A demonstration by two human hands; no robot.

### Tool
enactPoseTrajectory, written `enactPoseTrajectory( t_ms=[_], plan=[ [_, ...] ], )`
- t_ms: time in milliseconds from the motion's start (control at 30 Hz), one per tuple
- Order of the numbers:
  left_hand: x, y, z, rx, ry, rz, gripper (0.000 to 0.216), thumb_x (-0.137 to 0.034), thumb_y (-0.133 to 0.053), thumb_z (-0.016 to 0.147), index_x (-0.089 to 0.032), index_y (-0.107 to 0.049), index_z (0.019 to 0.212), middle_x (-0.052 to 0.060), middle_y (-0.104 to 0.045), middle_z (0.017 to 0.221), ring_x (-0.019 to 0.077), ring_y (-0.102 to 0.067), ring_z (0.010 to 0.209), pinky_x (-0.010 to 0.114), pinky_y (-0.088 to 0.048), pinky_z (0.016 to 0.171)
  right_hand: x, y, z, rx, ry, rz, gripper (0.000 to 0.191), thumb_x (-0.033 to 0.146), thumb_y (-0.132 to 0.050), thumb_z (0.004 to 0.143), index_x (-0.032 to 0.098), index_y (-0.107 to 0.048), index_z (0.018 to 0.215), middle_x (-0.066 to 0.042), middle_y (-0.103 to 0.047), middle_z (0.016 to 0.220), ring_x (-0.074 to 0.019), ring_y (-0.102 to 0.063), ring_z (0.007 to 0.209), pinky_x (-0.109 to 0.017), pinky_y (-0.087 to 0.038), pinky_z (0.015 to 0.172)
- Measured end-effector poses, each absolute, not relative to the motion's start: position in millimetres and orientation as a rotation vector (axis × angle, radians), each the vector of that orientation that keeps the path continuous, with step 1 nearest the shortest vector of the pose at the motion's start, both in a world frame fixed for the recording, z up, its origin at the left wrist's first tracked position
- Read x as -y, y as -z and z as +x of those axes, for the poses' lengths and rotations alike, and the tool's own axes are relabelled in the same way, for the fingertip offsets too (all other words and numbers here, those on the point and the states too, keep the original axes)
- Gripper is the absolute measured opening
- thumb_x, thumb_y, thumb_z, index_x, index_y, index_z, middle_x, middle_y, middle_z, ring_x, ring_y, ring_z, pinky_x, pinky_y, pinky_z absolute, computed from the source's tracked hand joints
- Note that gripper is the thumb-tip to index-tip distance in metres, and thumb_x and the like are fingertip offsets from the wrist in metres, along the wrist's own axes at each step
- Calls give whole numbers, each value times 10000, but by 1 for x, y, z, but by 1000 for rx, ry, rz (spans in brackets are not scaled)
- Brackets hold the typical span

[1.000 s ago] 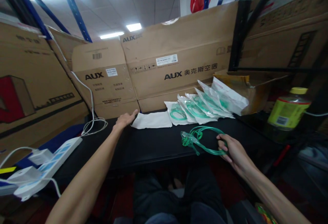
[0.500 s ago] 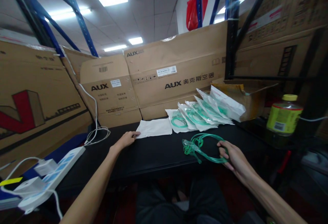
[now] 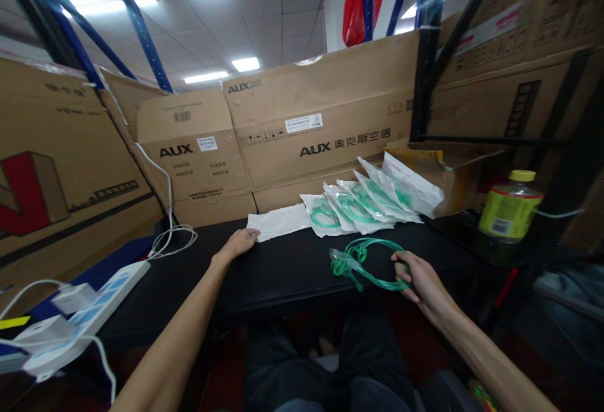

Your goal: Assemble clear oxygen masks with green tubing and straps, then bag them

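My right hand (image 3: pixel 419 283) is closed on a loop of green tubing (image 3: pixel 372 261) with a clear green mask at its left end, resting on the black table (image 3: pixel 283 273). My left hand (image 3: pixel 240 242) reaches forward and pinches the near left corner of an empty white pouch (image 3: pixel 280 221) lying flat on the table. Behind the tubing, several sealed pouches with green tubing inside (image 3: pixel 368 201) lean in an overlapping row.
Large AUX cardboard boxes (image 3: pixel 321 122) wall the back and left. An open cardboard box (image 3: pixel 448 170) and a yellow-labelled bottle (image 3: pixel 507 214) stand at the right. A white power strip with plugs (image 3: pixel 75 321) and a coiled white cable (image 3: pixel 172 236) lie at the left.
My left hand has gone from open beside the white pouch to closed on its corner. My right hand keeps its hold on the green tubing, nearly still.
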State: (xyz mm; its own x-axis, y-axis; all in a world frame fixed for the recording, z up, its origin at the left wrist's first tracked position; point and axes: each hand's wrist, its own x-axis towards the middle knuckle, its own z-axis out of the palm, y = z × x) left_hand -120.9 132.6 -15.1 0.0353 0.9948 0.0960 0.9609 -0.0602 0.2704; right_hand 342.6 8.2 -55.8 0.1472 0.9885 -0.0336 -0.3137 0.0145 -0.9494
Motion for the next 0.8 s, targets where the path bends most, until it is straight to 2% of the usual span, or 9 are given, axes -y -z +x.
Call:
enactPoseTrajectory(
  t_ms=[433,700,800],
  plan=[
    [-116,21,-122,-2136,-571,2021,319,-347,-623,975,-197,-622,1256,104,-618,1310,245,-636,1119,454,-555,940,-6,32,301,1015,-1382,-965,320,499,-628,821,208,-519,898,130,-406,456,-34,-267,258,-151,-151,292],
    [-110,16,-111,-2092,-785,2069,313,-348,-622,976,-187,-627,1245,104,-631,1287,240,-644,1101,456,-558,934,-37,21,222,1179,-1502,-911,246,452,-538,857,214,-501,903,126,-417,473,-48,-286,261,-165,-164,287],
    [-103,7,-99,-2068,-958,2102,307,-356,-618,978,-182,-642,1229,110,-635,1311,252,-632,1157,490,-521,998,-45,23,204,1245,-1479,-951,213,424,-494,888,212,-498,905,118,-438,467,-63,-327,252,-168,-171,279]
  ],
)
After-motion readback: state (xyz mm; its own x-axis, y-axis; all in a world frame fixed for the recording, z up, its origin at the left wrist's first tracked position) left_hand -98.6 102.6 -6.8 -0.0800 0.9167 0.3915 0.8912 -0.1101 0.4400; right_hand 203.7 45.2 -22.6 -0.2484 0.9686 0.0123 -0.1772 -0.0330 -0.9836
